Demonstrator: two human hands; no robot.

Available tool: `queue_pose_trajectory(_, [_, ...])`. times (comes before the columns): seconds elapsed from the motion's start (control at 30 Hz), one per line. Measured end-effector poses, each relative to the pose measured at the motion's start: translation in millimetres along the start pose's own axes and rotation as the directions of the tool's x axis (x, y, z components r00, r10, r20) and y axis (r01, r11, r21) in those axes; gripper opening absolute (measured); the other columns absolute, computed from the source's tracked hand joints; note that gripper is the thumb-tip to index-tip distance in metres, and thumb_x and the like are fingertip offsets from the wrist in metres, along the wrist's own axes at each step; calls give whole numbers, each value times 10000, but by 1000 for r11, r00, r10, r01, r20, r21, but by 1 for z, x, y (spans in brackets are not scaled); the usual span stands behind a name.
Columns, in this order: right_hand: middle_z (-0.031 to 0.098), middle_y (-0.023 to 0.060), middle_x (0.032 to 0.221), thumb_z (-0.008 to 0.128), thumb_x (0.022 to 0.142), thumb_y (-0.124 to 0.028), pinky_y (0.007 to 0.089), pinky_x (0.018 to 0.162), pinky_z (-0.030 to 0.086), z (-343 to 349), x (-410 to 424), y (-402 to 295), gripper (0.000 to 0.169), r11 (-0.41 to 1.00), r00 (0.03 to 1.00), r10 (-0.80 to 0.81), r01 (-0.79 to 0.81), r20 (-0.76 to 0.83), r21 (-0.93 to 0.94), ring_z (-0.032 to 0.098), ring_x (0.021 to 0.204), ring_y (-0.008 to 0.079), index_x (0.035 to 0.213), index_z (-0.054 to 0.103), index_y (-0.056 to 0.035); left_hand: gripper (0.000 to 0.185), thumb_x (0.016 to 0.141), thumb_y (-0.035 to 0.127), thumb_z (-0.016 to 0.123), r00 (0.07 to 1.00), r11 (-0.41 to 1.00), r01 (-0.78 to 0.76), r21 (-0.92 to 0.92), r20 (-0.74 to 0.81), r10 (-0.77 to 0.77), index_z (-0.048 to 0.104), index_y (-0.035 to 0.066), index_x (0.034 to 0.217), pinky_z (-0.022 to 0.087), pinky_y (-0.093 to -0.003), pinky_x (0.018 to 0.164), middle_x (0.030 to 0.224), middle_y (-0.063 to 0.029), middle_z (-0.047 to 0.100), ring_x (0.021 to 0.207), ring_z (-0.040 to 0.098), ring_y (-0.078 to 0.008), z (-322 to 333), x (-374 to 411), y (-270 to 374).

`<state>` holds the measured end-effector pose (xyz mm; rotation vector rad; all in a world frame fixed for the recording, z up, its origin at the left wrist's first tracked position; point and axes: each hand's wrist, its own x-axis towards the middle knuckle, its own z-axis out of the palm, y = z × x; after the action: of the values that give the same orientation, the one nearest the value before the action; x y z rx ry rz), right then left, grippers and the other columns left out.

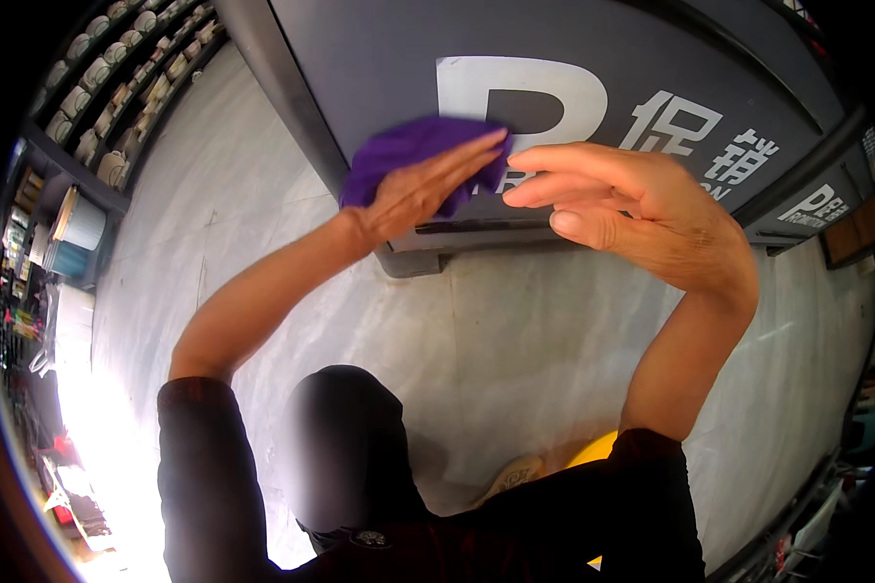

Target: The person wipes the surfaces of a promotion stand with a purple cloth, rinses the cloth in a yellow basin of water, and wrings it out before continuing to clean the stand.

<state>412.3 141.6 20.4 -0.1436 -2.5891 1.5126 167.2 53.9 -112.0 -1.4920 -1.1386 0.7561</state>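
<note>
A bunched purple cloth [401,149] lies against the lower front of a dark grey display counter [364,65]. Spread along the cloth, my left hand [426,178] has its fingers stretched to the right and its palm hidden. My right hand [627,197] hovers to the right of the cloth, in front of the panel, holding nothing. Its fingers are bent loosely, with the thumb apart below them. Large white lettering [459,80] marks the panel, partly covered by the cloth and both hands.
Shelves of crockery [95,73] run along the far left, with pots [80,226] below. Another lettered counter [817,211] adjoins on the right. Grey tiled floor [452,313] lies beneath me. A shoe [514,477] and a partly hidden yellow object [594,448] show by my body.
</note>
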Motion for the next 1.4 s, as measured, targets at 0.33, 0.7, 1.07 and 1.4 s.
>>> queue_pose_trajectory(0.33, [687,170,1122,589,957,-189,300,831,515,6,10,-7,368,993,999,-35,30,-37,-117,662,950,208,1278,556,-12,579,856,-9,489,969,865,-45,-500,-232,-83,405,-9,1429,468,-331,993,1545,-115,294,1379,353,-271,24,-28,33])
queue_pose_trajectory(0.7, [672,191,1149,640,900,-257,337,876,506,8,29,30,506,962,985,171,-165,13,-219,654,1033,261,1299,521,31,259,1012,42,348,685,-917,-366,162,714,-147,564,-19,1141,593,-346,815,1051,-152,637,970,650,-210,-18,-57,-37])
queue_pose_trajectory(1.07, [573,102,1246,756,842,-212,354,998,466,78,75,79,616,737,897,83,-349,435,579,549,1168,194,1344,450,-27,426,1030,266,388,757,-662,-610,435,567,-324,423,54,1398,424,-427,1046,1350,-97,523,1204,529,-261,-54,-60,-33])
queue_pose_trajectory(1.4, [579,98,1197,628,816,21,310,886,496,65,58,45,474,894,708,-187,409,-681,181,598,1025,207,1281,570,-55,414,799,-169,485,465,-103,87,-991,132,-875,607,-14,1163,460,-370,977,1241,-169,586,1173,553,-343,-77,-28,-59])
